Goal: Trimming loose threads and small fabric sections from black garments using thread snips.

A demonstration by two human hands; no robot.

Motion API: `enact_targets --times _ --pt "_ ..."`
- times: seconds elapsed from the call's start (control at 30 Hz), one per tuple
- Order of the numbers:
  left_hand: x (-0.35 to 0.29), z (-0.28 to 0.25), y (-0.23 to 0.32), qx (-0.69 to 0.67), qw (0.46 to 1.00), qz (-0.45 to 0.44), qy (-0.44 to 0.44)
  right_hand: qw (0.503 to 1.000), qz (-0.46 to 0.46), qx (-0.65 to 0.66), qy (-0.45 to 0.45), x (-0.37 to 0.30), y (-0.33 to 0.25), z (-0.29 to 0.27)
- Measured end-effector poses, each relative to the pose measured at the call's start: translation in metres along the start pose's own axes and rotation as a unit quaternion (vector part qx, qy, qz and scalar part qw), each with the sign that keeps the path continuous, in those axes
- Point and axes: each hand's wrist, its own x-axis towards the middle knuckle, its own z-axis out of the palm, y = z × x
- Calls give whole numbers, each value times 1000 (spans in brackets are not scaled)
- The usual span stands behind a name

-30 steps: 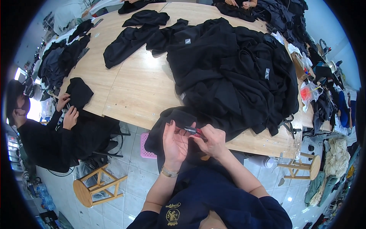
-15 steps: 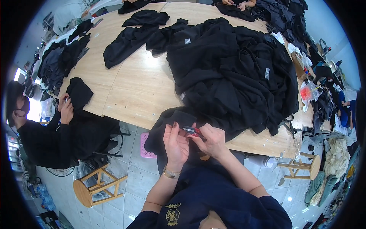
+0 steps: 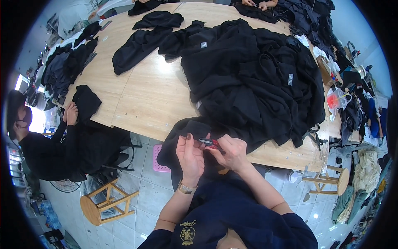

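While my right grip [image 3: 233, 152] was closed around red-handled snips [image 3: 213, 143] near the black cloth [image 3: 188, 126], I could not tell whether my left grip [image 3: 191, 157] held anything.

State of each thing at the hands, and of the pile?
Snips: held, blades pointing left; open or shut unclear.
Right hand: closed around the snips.
Left hand: fingers loosely bent; pinch unclear.
Cloth: draped past the edge of the table.
Pile: heaped, rumpled.
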Motion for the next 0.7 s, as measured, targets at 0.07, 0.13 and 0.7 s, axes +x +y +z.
enact_targets --times 0.07,0.13,0.7 --pt "1 1 -1 15 999 28 3 1000 -1 -3 -1 0 0 -1" --pt "1 -1 -3 20 999 36 -1 1000 -1 -7 -3 1 0 -1" --pt "1 -8 -8 46 997 61 -23 1000 -7 -13 -14 6 -1 -6"
